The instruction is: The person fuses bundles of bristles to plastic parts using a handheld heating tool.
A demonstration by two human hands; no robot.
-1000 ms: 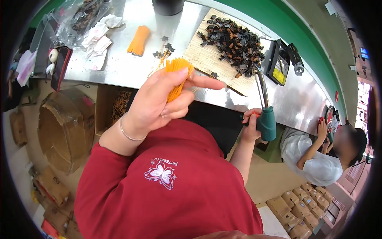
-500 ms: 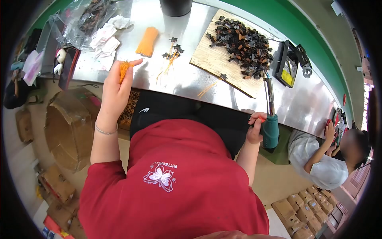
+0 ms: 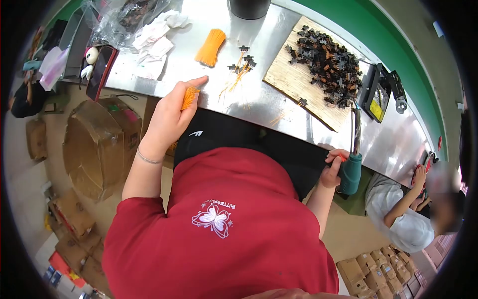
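Note:
My left hand (image 3: 172, 117) is closed around a bundle of orange wires (image 3: 189, 97) at the table's front edge, index finger stretched out. Beyond it, a second orange bundle (image 3: 211, 48) lies on the metal table. To its right are several black connectors (image 3: 248, 61) with thin orange wires. Another connector (image 3: 302, 102) with wires sits at the wooden board's front edge. My right hand (image 3: 332, 168) pinches a small red-orange thing (image 3: 342, 158), beside the green handle (image 3: 350, 174) of a soldering tool. Its metal shaft points up at the board's right side.
A pile of black connectors (image 3: 331, 65) covers part of the wooden board (image 3: 284, 74). Right of it is a black tray (image 3: 377, 99) with a yellow pad. A dark container (image 3: 249, 7), white tissues (image 3: 154, 42) and a phone (image 3: 101, 72) stand or lie behind and left. A co-worker (image 3: 403, 219) sits at right.
My left hand, with its orange bundle, has come down and left from above the table to its front edge. The view has shifted; my right hand stays beside the green handle.

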